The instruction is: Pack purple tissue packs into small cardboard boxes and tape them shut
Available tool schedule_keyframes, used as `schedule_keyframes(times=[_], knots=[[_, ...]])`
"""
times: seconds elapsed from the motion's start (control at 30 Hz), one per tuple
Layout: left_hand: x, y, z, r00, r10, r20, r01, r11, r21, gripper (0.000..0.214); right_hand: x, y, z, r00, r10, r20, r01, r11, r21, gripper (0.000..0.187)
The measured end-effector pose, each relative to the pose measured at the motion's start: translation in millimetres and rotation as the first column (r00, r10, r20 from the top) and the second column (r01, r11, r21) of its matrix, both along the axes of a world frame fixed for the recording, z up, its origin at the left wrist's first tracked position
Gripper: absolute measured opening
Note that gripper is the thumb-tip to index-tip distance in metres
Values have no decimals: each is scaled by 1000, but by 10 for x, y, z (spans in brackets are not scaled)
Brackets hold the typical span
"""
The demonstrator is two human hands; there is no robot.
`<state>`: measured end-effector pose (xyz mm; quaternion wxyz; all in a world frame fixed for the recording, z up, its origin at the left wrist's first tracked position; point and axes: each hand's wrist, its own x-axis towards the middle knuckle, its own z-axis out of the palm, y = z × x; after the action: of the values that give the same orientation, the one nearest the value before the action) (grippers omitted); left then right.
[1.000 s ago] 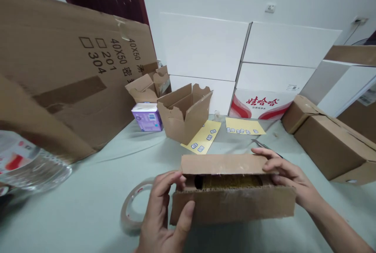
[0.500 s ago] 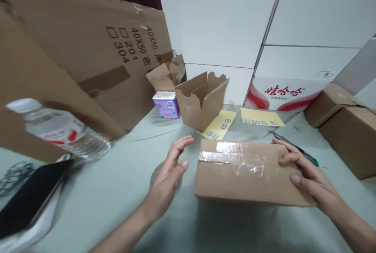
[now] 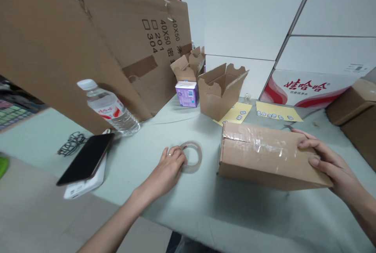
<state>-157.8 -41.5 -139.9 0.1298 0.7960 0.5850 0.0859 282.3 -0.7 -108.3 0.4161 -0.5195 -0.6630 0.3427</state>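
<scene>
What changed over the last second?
The taped carton has turned, taped face now up, open end hidden. The left hand let go of it and moved onto the roll of clear tape. The right hand stays on the carton's end. The open carton and yellow sheets stayed put.

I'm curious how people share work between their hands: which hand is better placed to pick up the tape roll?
Probably the left hand: its fingers already touch the clear tape roll on the table. The right hand is farther off, on the far end of the cardboard box.
</scene>
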Motion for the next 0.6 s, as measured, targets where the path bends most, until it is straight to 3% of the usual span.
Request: schedule_keyframes(times=[0.13, 0.23, 0.33, 0.37, 0.47, 0.53, 0.6], knots=[[-57, 53, 178, 994, -67, 82, 70, 997, -25, 18, 5, 19, -14, 999, 6, -44, -6, 1000, -3, 29], [80, 24, 354, 947, -93, 307, 107, 994, -27, 13, -11, 29, -11, 999, -7, -36, 7, 1000, 1, 30], [383, 24, 573, 837, -152, 525, 67, 982, 178, 12, -35, 35, -18, 1000, 8, -2, -8, 999, 32, 29], [511, 44, 653, 811, -214, 544, 47, 951, 305, 14, -40, 38, -25, 1000, 22, 8, -22, 999, 45, 29], [927, 165, 874, 780, -428, 458, 75, 789, 610, 20, -34, 41, -31, 997, 50, 54, -55, 993, 104, 30], [1185, 270, 960, 787, -502, 359, 157, 726, 669, 20, -27, 22, 15, 989, 48, 142, -68, 987, 144, 30], [1389, 362, 974, 821, -515, 246, 236, 699, 675, 14, -48, -26, 121, 956, 4, 292, -61, 980, 188, 26]])
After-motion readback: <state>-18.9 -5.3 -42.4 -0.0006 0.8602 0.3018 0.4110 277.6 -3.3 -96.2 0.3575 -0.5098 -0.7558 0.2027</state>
